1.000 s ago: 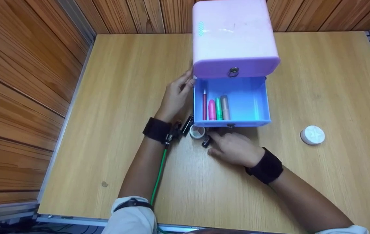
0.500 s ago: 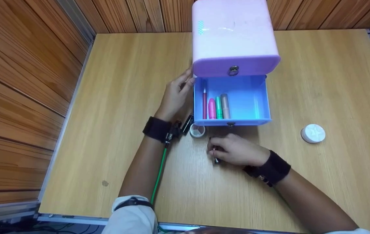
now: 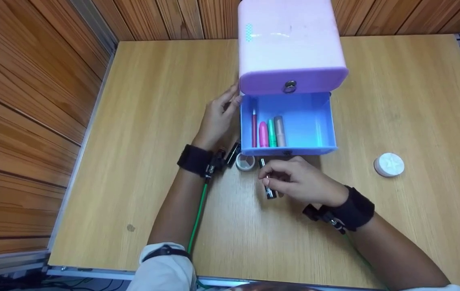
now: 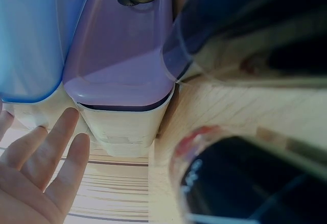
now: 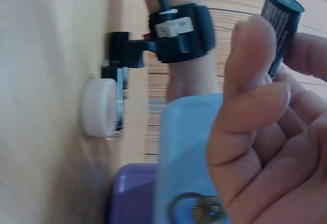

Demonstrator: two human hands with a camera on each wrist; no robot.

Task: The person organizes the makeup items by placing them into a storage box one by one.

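My right hand (image 3: 300, 182) pinches a slim black tube (image 3: 270, 193) with white print between thumb and fingers, just in front of the pulled-out blue drawer (image 3: 308, 151). In the right wrist view, one end of that tube (image 5: 284, 17) sticks out past the fingertips. My left hand (image 3: 217, 121) lies along the left side of the pink drawer box (image 3: 290, 36), its fingers extended in the left wrist view. Inside the drawer stand a dark red pencil (image 3: 254, 129), a pink tube (image 3: 263, 134), a green tube (image 3: 272, 133) and a grey tube (image 3: 279, 131).
A small round pot (image 3: 245, 162) with a divided top sits by the drawer's front left corner. Beside it another black tube (image 3: 234, 154) lies near the left wrist. Further right is a round white container (image 3: 389, 165). Wooden panels (image 3: 181, 20) border the table.
My right hand has picked up the black tube that lay beside the small pot, drawing it slightly right and toward me. The left hand has stayed at the box's side.
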